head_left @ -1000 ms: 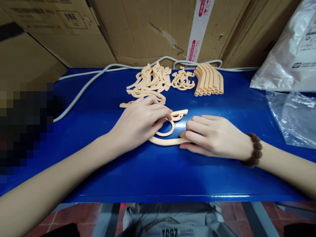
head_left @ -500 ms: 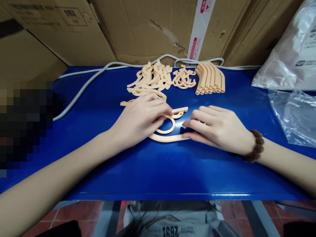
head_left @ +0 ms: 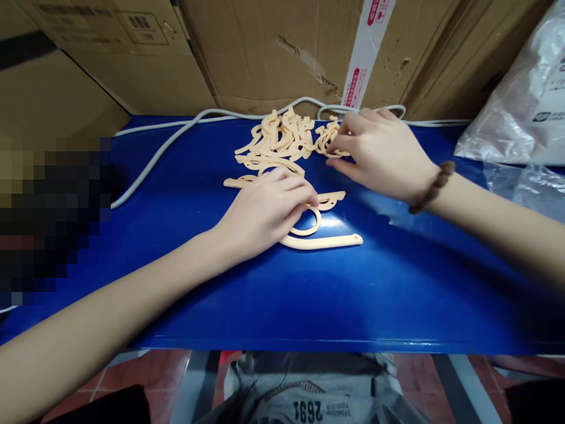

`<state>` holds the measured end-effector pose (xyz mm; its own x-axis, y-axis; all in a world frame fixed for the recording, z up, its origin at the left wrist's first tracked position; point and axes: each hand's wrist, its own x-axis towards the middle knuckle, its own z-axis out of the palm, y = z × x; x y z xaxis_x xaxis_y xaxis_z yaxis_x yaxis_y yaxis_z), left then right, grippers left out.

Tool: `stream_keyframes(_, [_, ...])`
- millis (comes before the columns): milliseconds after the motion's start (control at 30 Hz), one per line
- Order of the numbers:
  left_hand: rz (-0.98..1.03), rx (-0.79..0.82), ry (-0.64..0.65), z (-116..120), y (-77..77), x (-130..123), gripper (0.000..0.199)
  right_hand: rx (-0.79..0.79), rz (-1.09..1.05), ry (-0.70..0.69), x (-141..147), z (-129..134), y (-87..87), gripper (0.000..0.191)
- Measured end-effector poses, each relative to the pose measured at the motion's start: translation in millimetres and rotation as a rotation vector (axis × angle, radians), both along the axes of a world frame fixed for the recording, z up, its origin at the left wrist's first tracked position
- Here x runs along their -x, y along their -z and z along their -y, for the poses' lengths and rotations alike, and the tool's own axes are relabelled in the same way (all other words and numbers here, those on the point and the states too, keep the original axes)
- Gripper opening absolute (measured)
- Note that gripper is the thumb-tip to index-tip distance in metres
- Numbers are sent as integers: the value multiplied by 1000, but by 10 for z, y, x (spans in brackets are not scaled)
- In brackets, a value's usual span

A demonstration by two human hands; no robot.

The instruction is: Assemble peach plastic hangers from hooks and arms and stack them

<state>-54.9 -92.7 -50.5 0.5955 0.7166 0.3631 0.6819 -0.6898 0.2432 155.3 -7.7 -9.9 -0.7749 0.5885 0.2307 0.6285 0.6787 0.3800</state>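
My left hand (head_left: pixel 273 212) is closed over beige plastic hanger parts on the blue table. Out from under its fingers show a ring (head_left: pixel 318 221), a long curved hanger arm (head_left: pixel 326 242) with a hole at its tip, and a straighter piece (head_left: pixel 332 199). My right hand (head_left: pixel 375 154), with a brown band at the wrist, is over the far side of the table. Its thumb and index finger are a little apart at the edge of a small pile of hooks (head_left: pixel 325 138); the hand covers part of that pile.
Left of the hooks lies a heap of beige hanger pieces (head_left: pixel 282 132), with flatter curved pieces (head_left: pixel 269 162) in front. A white cable (head_left: pixel 163 144) runs along the back, before cardboard boxes (head_left: pixel 265 65). On the right is a clear plastic bag (head_left: pixel 507 123).
My right hand has let go of the hanger arm's end and moved up and away to the hooks, now hiding the stack of curved arms. My left hand stays on its parts.
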Motion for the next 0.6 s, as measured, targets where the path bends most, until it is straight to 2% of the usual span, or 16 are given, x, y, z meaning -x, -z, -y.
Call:
stream_keyframes(100, [-13,-17,-1,-8,15,-2,19,69,43,99,209,-203,-22,36])
stream_keyframes(233, [-18,-47,-5,-13,31,-3,18,120,39,167,398,-331,-39,32])
stream_keyframes(467, [-8,-84,-16,-6,41,-21,20,110,96,175,468,-399,-23,32])
stream_keyframes(600, [-10,-89,-22,-6,40,-28,20,136,116,131,454,-405,-77,29])
